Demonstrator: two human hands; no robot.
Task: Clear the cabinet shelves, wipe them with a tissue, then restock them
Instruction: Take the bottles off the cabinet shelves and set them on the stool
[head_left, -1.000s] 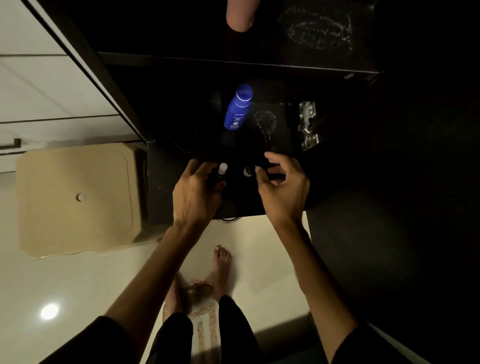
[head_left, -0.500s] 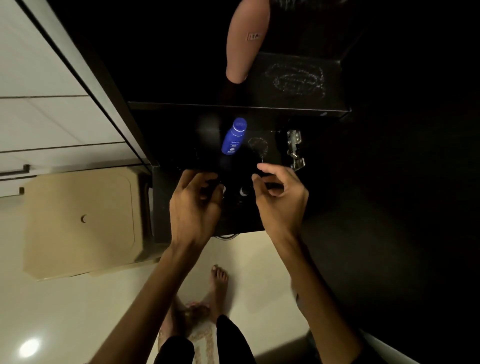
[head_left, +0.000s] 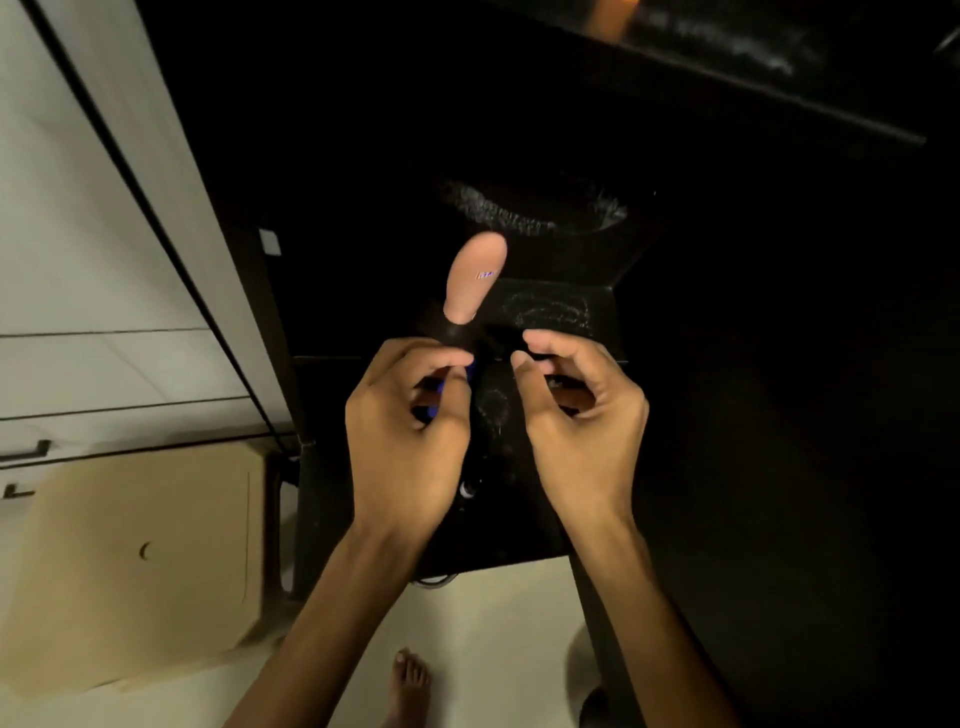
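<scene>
I see a peach oval-bodied bottle with a dark cap (head_left: 475, 278) standing cap-down, long axis upright, at the dark cabinet shelf's (head_left: 597, 306) front edge; my left hand (head_left: 402, 441) and right hand (head_left: 584, 421) curl narrowly, grip unclear, above a pale tiled floor (head_left: 498, 623).

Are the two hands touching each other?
Apart. The head view shows a dark gap of cabinet between the left hand and the right hand, even at the fingertips.

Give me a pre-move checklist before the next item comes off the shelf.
1. Left hand free: cannot tell; fingers curled, contents hidden.
2. Right hand free: cannot tell; the same.
3. Peach bottle in plain view: ok.
4. Blue bottle in plain view: not ok; mostly behind the left hand.
5. Shelf ready to wipe: not ok; dusty marks, the peach bottle on it.
6. Cabinet lighting: not ok; very dark.
</scene>
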